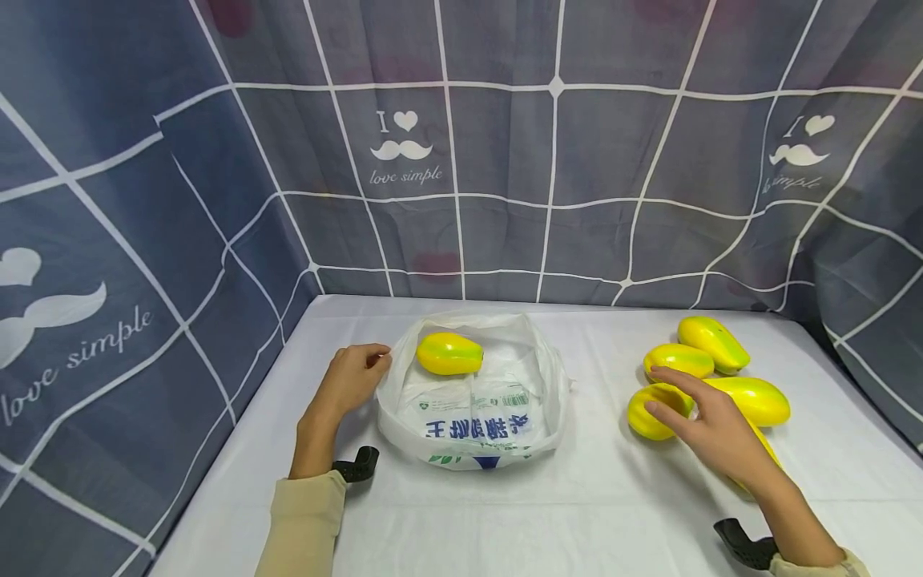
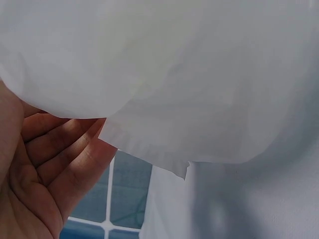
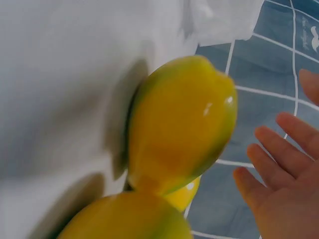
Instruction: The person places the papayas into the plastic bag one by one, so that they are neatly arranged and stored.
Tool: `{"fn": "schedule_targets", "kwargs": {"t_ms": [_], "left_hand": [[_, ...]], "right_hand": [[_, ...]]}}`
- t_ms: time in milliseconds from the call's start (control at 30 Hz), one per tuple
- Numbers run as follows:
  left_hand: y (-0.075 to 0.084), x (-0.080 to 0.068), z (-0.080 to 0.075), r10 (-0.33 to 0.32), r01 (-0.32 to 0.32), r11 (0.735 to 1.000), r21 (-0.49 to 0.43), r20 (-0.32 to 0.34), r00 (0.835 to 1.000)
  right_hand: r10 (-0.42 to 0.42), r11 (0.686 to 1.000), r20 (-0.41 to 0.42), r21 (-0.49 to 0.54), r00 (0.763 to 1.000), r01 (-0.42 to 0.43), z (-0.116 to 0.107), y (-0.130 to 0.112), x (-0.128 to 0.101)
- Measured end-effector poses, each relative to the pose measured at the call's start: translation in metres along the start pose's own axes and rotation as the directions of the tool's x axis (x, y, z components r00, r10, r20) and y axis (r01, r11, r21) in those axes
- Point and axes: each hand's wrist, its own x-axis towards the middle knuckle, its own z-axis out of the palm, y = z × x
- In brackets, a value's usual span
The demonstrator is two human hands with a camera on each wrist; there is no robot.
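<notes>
A white plastic bag (image 1: 472, 453) with blue and green print sits with its mouth spread on the table. One yellow papaya (image 1: 447, 354) with a greenish end lies inside it. My left hand (image 1: 352, 378) holds the bag's left rim; in the left wrist view its fingers curl behind the white film, partly hidden by it. My right hand (image 1: 721, 429) hovers with fingers spread over a papaya (image 1: 644, 417) at the right. In the right wrist view, a gap separates the fingers (image 3: 279, 154) from the nearest papaya (image 3: 182, 124).
Behind and beside that fruit lie several more papayas, among them a back one (image 1: 712, 343) and one to the right (image 1: 757, 401). A white cloth covers the table (image 1: 519, 529). Grey checked curtains (image 1: 505, 160) enclose the back and sides.
</notes>
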Motion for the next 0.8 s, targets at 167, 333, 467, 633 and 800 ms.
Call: {"fn": "schedule_targets", "kwargs": {"t_ms": [167, 333, 467, 633, 800], "left_hand": [[-0.001, 0.001, 0.000, 0.001, -0.001, 1.000, 0.005, 0.000, 1.000], [-0.002, 0.001, 0.000, -0.006, 0.006, 1.000, 0.006, 0.011, 1.000], [-0.002, 0.001, 0.000, -0.010, 0.010, 1.000, 0.009, 0.017, 1.000], [-0.001, 0.000, 0.000, -0.011, 0.011, 1.000, 0.009, 0.015, 1.000], [-0.001, 0.000, -0.001, -0.015, 0.015, 1.000, 0.013, 0.022, 1.000]], "right_hand": [[-0.035, 0.999, 0.068, -0.013, 0.997, 0.036, 0.002, 0.011, -0.006], [-0.067, 0.994, 0.138, -0.080, 0.988, 0.079, 0.002, 0.014, -0.010], [-0.076, 0.990, 0.165, -0.101, 0.983, 0.094, -0.001, 0.013, -0.010], [-0.110, 0.986, 0.176, -0.102, 0.978, 0.129, -0.002, 0.013, -0.008], [-0.089, 0.987, 0.172, -0.117, 0.981, 0.110, 0.000, 0.016, -0.008]]}}
